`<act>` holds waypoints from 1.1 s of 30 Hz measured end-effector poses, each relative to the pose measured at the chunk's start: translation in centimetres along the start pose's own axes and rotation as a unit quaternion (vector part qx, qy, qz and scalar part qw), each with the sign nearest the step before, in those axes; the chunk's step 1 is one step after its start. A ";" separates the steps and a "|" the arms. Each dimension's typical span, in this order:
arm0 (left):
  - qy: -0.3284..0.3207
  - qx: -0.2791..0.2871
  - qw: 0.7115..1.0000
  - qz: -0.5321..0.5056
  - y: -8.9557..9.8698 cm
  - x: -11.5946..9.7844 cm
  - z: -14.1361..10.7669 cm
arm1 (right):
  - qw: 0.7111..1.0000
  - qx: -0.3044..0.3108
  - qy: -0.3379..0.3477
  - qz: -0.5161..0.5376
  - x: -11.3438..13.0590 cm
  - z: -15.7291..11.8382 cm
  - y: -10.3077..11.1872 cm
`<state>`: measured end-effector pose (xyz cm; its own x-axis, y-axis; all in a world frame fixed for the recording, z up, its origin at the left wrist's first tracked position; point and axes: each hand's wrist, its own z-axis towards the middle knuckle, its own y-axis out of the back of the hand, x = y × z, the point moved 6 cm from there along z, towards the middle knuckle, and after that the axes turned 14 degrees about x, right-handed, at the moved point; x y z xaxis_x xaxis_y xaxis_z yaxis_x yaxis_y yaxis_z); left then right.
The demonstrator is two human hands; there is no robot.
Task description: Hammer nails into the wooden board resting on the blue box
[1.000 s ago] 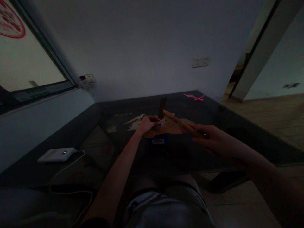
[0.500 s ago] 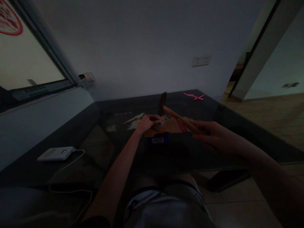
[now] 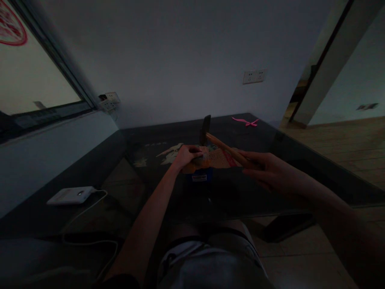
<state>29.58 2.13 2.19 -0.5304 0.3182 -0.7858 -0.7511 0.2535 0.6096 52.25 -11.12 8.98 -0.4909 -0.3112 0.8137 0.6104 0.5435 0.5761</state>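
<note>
My right hand (image 3: 264,170) is wrapped round the wooden handle of a hammer (image 3: 224,147), whose dark head stands upright just beyond my left hand. Fingers bent together, my left hand (image 3: 187,155) pinches at an orange and clear item (image 3: 203,160); what exactly lies between its fingertips is too dark to make out. Under and beside that item lies a brown patterned piece (image 3: 219,159) with a red strip. A blue box (image 3: 201,176) with a white label shows below it, on the dark table.
On the dark table (image 3: 144,208), a white power bank (image 3: 70,195) with a white cable (image 3: 87,208) lies at the left. A pink ribbon-like thing (image 3: 251,123) is near the back edge. Behind stands a wall with sockets (image 3: 254,76).
</note>
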 end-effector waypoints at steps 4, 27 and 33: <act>-0.010 0.017 1.000 0.010 -0.1 -0.1 0.1 | 0.998 0.038 -0.040 0.000 -1.2 0.6 -0.7; 0.002 -0.002 0.999 -0.032 -0.3 0.3 0.1 | 0.999 0.018 -0.027 0.011 -0.9 0.2 -0.8; -0.003 0.004 0.999 -0.035 -0.3 0.3 0.2 | 0.999 0.025 -0.035 -0.002 -1.1 0.2 -0.8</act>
<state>29.73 2.30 1.82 -0.4744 0.3042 -0.8261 -0.7832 0.2827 0.5538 52.20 -11.08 7.64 -0.5374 -0.2588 0.8027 0.5770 0.5813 0.5737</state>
